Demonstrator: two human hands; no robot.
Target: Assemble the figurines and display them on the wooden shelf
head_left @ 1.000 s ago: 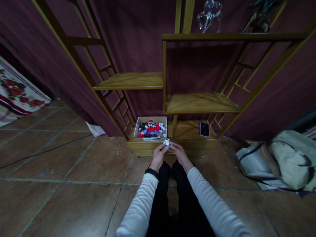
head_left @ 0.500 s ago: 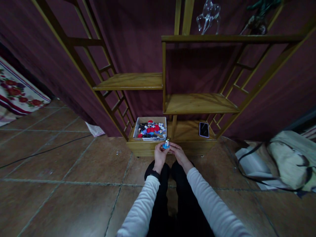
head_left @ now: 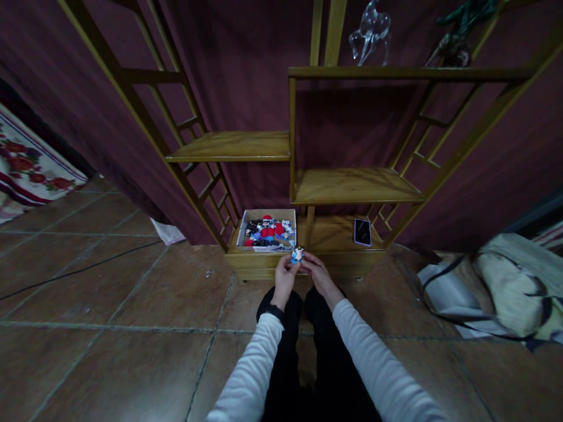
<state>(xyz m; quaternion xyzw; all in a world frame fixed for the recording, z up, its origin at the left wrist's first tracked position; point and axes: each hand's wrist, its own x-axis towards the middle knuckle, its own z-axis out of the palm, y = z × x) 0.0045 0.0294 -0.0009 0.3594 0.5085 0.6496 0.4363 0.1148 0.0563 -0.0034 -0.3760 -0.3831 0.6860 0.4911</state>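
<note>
A small blue and white toy figurine [head_left: 297, 255] is held between my two hands, in front of the shelf's lowest board. My left hand [head_left: 285, 276] grips it from the left, thumb and fingers closed on its blue part. From the other side my right hand [head_left: 317, 272] holds it with its fingertips. Just beyond my left hand, a shallow cardboard box [head_left: 289, 213] stands on the lowest board, filled with several small figurines in red, black, blue and white [head_left: 269, 230].
A wooden display shelf [head_left: 358, 184] rises before me. On its lowest board lies a phone [head_left: 363, 232]. Higher up stand a clear glass horse [head_left: 372, 34] and a dark green ornament [head_left: 460, 35]. A pale bag [head_left: 510, 287] lies at right; a black cable [head_left: 88, 266] crosses the floor at left.
The figurine has been turned between my fingers, so more of its white and blue body shows. My hands stay in nearly the same place.
</note>
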